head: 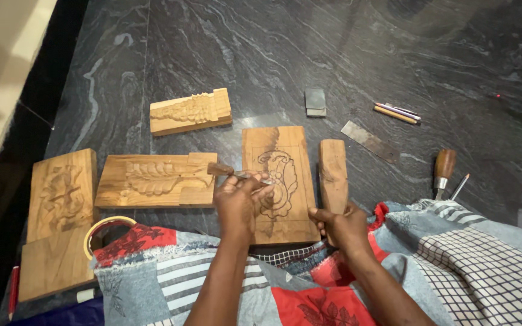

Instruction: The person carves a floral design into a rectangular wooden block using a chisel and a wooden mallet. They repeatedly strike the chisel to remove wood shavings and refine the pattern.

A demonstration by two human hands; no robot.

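I sit on a dark veined stone floor (261, 54), the biggest thing here, and it runs bare toward the far edge, with open room beyond the blocks. Across my lap lies a patchwork cloth (466, 253) in grey, red and check, covering the near edge of my work.

At far left a large carved wooden panel (61, 193) lies flat, with a plain board (55, 265) touching its near end. Beside it sits a wide leaf-carved panel (152, 180), and farther off a smaller carved block (190, 111). A roll of tape (105, 228) rests just by my knee.

Straight ahead is the upright panel with the drawn scroll pattern (280, 181). My left hand (241, 202) has its grip closed around a wooden-handled chisel (228, 171), whose blade touches the pattern's left side. My right hand (341, 228) grips the near end of a narrow wooden mallet block (333, 169), fingers wrapped shut, just beside the panel's right edge.

To the right, well apart, lie a flat metal strip (370, 141), a small grey sharpening stone (315, 101), two pencils (397, 112) and another chisel with a brown handle (443, 169) near the cloth. Nothing stands between my hands and the pattern.
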